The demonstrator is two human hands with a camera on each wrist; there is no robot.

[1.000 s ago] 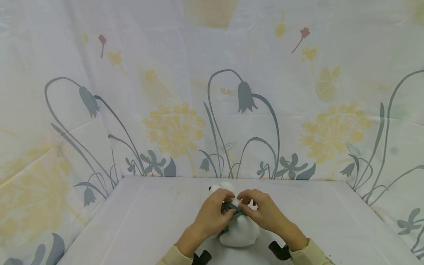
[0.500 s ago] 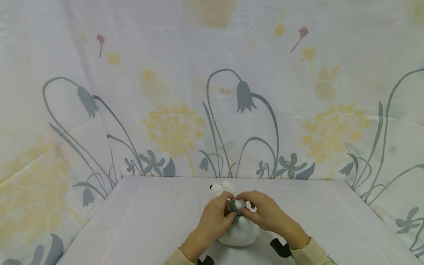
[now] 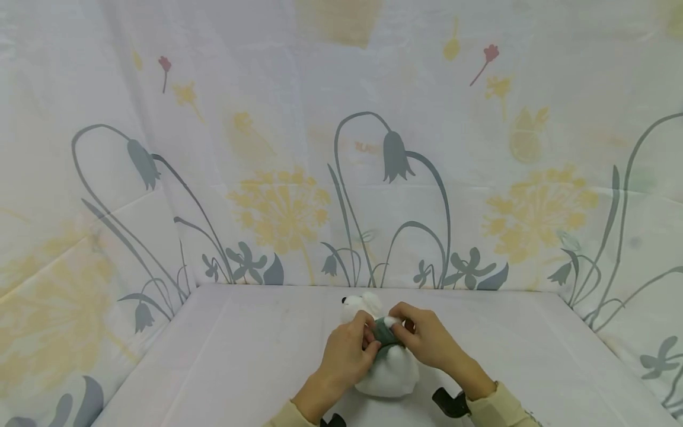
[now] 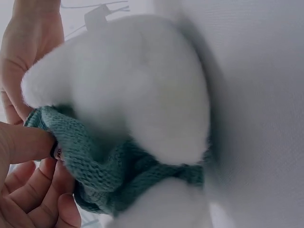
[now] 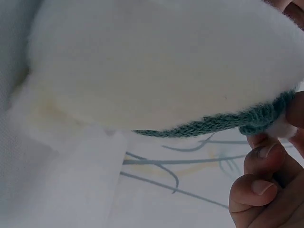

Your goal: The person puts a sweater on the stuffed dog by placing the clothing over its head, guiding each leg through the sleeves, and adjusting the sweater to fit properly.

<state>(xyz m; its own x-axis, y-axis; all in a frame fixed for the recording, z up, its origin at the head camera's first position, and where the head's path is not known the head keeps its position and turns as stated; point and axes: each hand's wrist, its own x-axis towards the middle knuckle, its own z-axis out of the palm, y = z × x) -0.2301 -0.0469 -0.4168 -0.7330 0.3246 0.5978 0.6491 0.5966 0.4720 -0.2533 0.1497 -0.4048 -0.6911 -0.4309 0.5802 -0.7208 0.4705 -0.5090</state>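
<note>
A white plush toy animal point(image 3: 386, 379) with a black nose point(image 3: 344, 300) sits on the white table, facing away to the left. A green knitted sweater point(image 3: 385, 333) is bunched around its upper body. My left hand point(image 3: 344, 353) is at the toy's left side, thumb and fingers pinching the sweater's knit point(image 4: 90, 152). From the other side my right hand point(image 3: 429, 338) pinches the sweater's edge point(image 5: 259, 116), beside a white paw point(image 5: 282, 127) that shows between the fingers. Part of the toy's front is hidden by the hands.
The white tabletop point(image 3: 256, 350) reaches back to a cloth backdrop point(image 3: 299, 148) printed with grey and yellow flowers. Dark wrist mounts point(image 3: 450, 403) sit below both wrists. A small white tag point(image 4: 96, 18) sticks out from the toy.
The green knit between my hands has been spread wider towards the right. My right hand has shifted slightly right, and more of the toy's head shows.
</note>
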